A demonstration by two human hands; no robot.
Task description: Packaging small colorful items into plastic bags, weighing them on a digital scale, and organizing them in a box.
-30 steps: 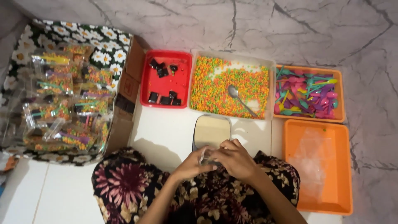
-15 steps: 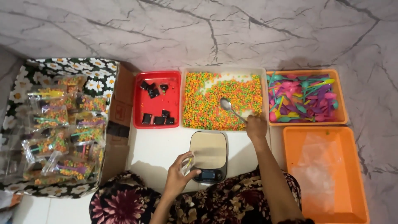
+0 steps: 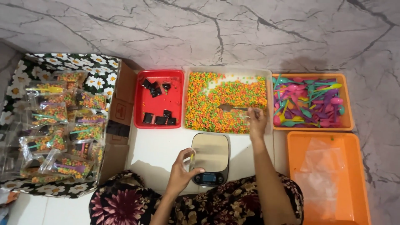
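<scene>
Head view: right hand (image 3: 256,121) closed on spoon (image 3: 233,108) in sweets tray (image 3: 227,71); left hand (image 3: 182,168) pinching small clear bag (image 3: 191,160) beside scale (image 3: 210,158).

From my feed, both forearms are bare: no sleeves, watch or bracelets visible. The left hand (image 3: 180,171) and right hand (image 3: 256,121) carry no gloves, and I can't make out rings. Below them, my lap is covered in dark cloth (image 3: 216,206) printed with maroon and cream flowers.
</scene>
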